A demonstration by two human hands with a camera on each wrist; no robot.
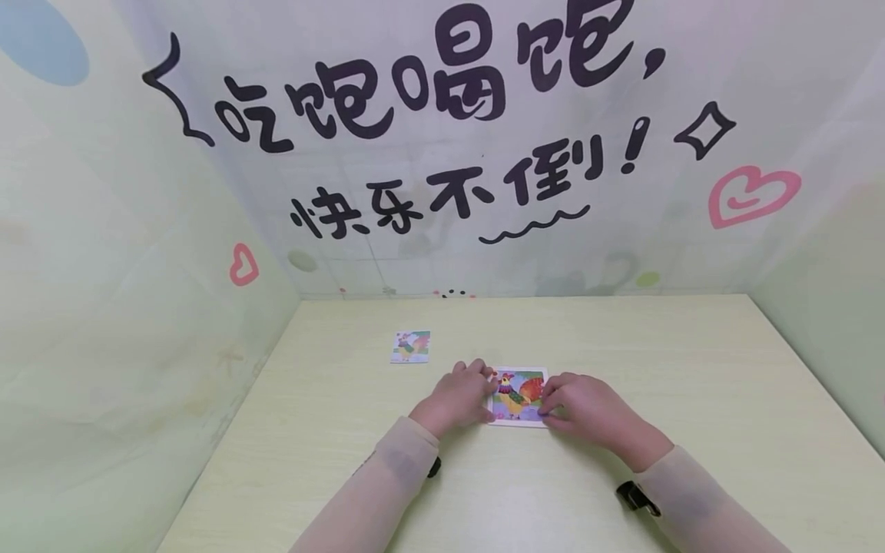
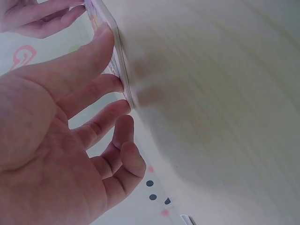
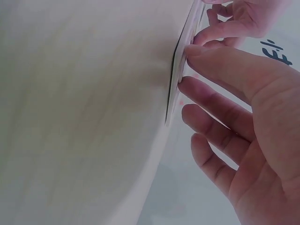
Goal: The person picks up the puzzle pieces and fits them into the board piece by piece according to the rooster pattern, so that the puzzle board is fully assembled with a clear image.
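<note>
A rooster picture board (image 1: 518,397) with a white border lies flat on the table, near the middle of the head view. My left hand (image 1: 459,395) touches its left edge, thumb at the near corner and fingertips farther back. In the left wrist view, the ring and little fingers of that hand (image 2: 61,122) are bent, off the board. Opposite it, my right hand (image 1: 601,415) touches the right edge with thumb and index fingertip. The right wrist view shows the other fingers of that hand (image 3: 243,112) loosely spread, with the board's thin side (image 3: 176,70) visible.
A smaller rooster card (image 1: 411,347) lies farther back on the left of the light wooden table (image 1: 691,369). Behind the table hangs a pale printed cloth (image 1: 415,261) with black lettering, and similar cloth closes both sides.
</note>
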